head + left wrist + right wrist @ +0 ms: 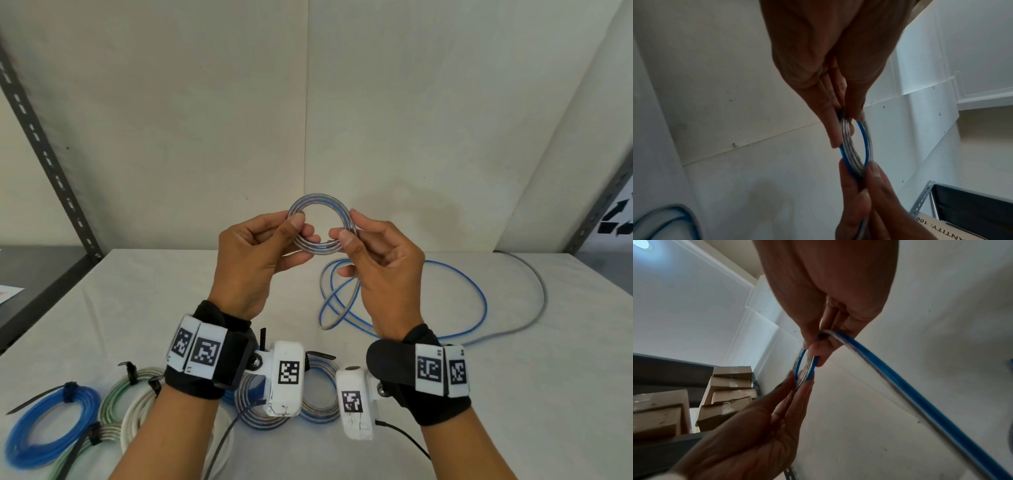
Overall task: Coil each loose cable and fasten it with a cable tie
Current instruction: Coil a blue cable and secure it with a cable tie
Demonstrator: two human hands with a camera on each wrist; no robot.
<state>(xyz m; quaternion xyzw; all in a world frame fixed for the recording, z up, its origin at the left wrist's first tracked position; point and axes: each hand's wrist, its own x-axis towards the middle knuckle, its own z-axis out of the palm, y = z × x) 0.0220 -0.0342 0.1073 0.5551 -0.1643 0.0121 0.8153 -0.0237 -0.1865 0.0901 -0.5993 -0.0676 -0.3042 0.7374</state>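
Bench: a white, cloth-like bench (513, 394) under my wrists, with pale wall panels behind it and a dark slotted metal upright (44, 150) at the far left.
Coil: a small round coil (320, 224) of flat, glossy cable, blue on one edge and clear-grey on the other, wound in several flat turns and held up in the air between my two hands.
Left grip: my left hand (260, 260) pinches the coil's left side, thumb on the near face and fingertips behind it.
Right grip: my right hand (380, 270) pinches the coil's right side the same way, thumb in front, fingers curled round the back.
Loose run: the uncoiled part of the cable (445, 298) drops from under my right grip and lies in wide, soft loops on the bench below and to the right of it.
Finished coils: below both grips, near my wrists, lie bundles bound with black ties: a blue coil (48, 425), a greenish-clear coil (120, 401) and a blue-and-grey coil (318, 387).
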